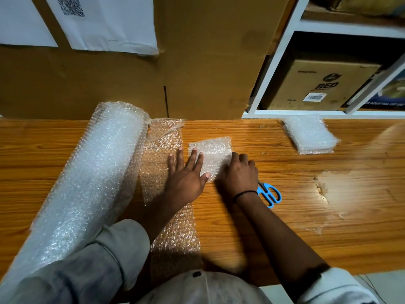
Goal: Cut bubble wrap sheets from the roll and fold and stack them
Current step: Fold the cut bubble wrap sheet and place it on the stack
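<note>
Unrolled strip (173, 227) leads from the roll (87, 172). Cut sheet (213, 149) lies mid-table (285, 216). Left hand (186, 172) presses it, fingers straight. Right hand (240, 173) fingers curl at its edge; grip unclear. Judged light, soft, springy: pinch edges.

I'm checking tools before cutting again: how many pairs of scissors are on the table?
1. The blue-handled scissors lie on the table beside the right hand, blades hidden behind it. Others could hide under the roll.
</note>
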